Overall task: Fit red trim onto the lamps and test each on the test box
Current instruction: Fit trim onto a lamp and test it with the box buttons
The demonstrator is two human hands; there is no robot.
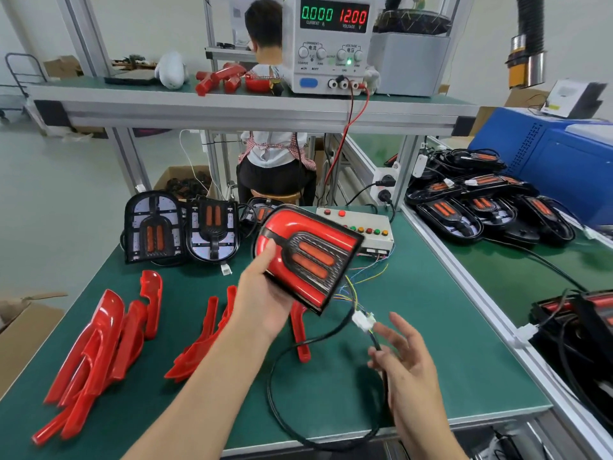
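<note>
My left hand (265, 287) grips a lamp (311, 257) with red trim fitted, holding it tilted above the green mat. Its black cable (282, 360) loops down toward me and ends in a white connector (363, 318), joined to thin coloured wires from the test box (356, 227). My right hand (404, 360) pinches the cable just below the connector, with the other fingers spread. Two lamps without trim (180, 230) stand at the back left of the mat. Loose red trim pieces (99, 350) lie on the left, and more trims (205, 340) sit under my left forearm.
A power supply (326, 41) on the upper shelf reads 0.000 and 12.00, with red and black leads running down. Several lamps (481, 200) are piled on the right-hand bench. A person (275, 161) sits behind the bench. A cardboard box (20, 330) stands at left.
</note>
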